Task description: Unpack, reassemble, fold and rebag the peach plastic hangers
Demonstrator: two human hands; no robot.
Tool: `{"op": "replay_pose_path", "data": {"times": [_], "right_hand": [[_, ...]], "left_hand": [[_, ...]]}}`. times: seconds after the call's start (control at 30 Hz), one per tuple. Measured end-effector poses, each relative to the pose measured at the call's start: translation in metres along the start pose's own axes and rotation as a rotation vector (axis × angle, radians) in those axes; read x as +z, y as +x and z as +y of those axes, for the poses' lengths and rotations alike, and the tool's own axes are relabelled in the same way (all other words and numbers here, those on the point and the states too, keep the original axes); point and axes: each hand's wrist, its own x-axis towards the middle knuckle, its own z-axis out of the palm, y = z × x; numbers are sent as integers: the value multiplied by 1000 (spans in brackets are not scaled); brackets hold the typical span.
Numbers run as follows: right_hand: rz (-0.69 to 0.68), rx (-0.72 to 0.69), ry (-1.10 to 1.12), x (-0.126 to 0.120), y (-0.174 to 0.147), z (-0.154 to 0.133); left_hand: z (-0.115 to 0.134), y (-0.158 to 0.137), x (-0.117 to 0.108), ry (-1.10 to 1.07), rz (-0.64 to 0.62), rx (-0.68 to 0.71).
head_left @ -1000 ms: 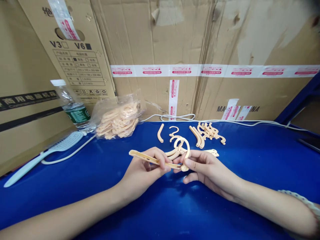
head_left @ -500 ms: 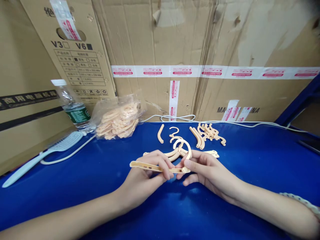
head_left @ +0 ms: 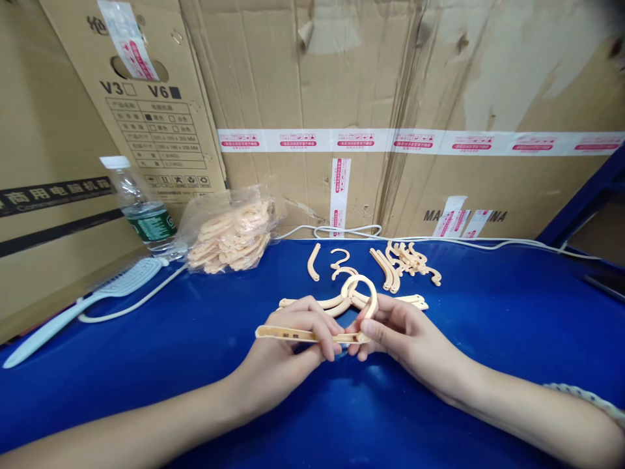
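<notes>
My left hand (head_left: 288, 348) is closed on a cream plastic hanger arm (head_left: 288, 334), its hollow side facing me. Between the thumb and fingers of my right hand (head_left: 398, 329) is the lower end of a curved hanger hook (head_left: 372, 293). The hook's end meets the right end of the arm; my fingers partly hide the joint. Behind my hands lies an assembled-looking hanger (head_left: 336, 304) on the blue table, partly covered by the held hook and my fingers.
Loose hooks (head_left: 340, 256), a single hanger arm (head_left: 313, 262), paired arms (head_left: 385, 269) and a heap of hooks (head_left: 413, 259) lie farther back. A clear bag of parts (head_left: 232, 231), a water bottle (head_left: 146, 212) and a hairbrush (head_left: 97, 293) are left. A white cable (head_left: 454, 240) runs along cardboard.
Both hands have lowered slightly with the arm and hook. The fingers of my right hand have drawn in closer around the joint.
</notes>
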Motion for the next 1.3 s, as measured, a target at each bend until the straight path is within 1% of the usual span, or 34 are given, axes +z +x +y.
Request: {"op": "replay_pose_path", "data": {"times": [0.17, 0.47, 0.6, 0.73, 0.83, 0.9, 1.0, 1.17, 1.3], "right_hand": [[37, 6, -94, -1, -2, 0], [48, -60, -180, 0, -2, 3], [58, -94, -209, -1, -2, 4], [44, -119, -197, 1, -3, 3], [39, -146, -209, 4, -3, 1], [47, -169, -226, 6, -4, 0], [74, -192, -227, 7, -3, 0], [57, -140, -163, 4, -2, 2], [19, -90, -111, 6, -2, 3]], "left_hand": [[-2, -1, 1, -3, -1, -14], [-1, -1, 4, -22, 0, -60], [0, -1, 7, -76, 28, -135], [0, 0, 7, -56, 66, -229], [1, 2, 7, -178, 89, -310], [1, 3, 7, -267, 110, -322], [1, 5, 7, -308, 158, -324], [-3, 4, 7, -330, 160, -347], [-6, 4, 9, -380, 89, -416]]}}
